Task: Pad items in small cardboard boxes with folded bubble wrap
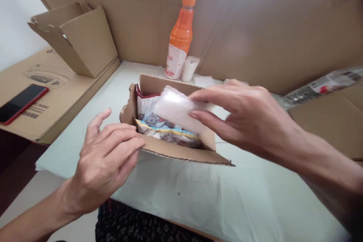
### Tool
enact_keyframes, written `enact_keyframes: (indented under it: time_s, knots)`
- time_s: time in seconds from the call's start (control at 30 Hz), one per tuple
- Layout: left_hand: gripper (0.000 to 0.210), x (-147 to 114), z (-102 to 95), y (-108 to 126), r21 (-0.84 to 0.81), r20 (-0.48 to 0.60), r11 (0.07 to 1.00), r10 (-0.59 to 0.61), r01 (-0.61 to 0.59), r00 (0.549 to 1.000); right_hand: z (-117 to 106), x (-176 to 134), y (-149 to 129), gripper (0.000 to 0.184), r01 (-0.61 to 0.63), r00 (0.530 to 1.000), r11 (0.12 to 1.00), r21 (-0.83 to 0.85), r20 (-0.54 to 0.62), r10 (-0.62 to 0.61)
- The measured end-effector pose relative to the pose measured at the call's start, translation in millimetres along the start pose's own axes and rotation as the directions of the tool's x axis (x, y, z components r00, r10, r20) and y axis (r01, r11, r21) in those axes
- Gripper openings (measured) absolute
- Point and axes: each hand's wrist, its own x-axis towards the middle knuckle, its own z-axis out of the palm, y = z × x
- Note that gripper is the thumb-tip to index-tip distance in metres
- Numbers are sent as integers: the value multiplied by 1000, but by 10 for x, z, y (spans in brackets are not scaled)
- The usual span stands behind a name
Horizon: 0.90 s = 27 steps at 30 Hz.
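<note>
An open cardboard box (181,152) sits in front of me. Inside it are printed plastic packets (170,131) with blue, yellow and dark red parts. My right hand (241,113) pinches a shiny white packet (176,107) between thumb and fingers, holding it above the box's opening. The packet is slightly blurred, and its contents cannot be made out. At the box's near left corner rests my left hand (107,155), its fingers stretched out against the cardboard and its thumb apart.
Behind the box stand an orange bottle (181,38) and a small white cup (190,68). At left, a phone (22,102) and an open carton (85,41) lie on a flat cardboard box (59,94). A clear plastic-wrapped item (323,87) is at right. Pale green cloth (181,185) covers the table.
</note>
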Motion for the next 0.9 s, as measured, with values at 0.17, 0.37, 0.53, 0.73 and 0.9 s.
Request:
enact_keyframes:
  time_s: [0.17,0.37,0.53,0.73,0.9]
  knots:
    - [20,-53,77,-27,-81,-33,997,-22,19,999,158,465,-133,25,60,990,958,-280,141,-21]
    - [19,-83,111,-35,-149,-58,988,-38,29,998,682,531,-146,9,207,814,911,-356,580,42]
    - [21,-87,143,-63,-145,-88,989,-48,35,995,822,546,-225,17,332,749,870,-364,662,-8]
    - [25,-28,177,-34,-116,-112,993,-44,31,993,894,526,-268,23,356,780,872,-335,620,-81]
    - [53,-114,162,-14,-105,-203,990,-116,96,972,615,514,-140,15,144,870,965,-219,494,-17]
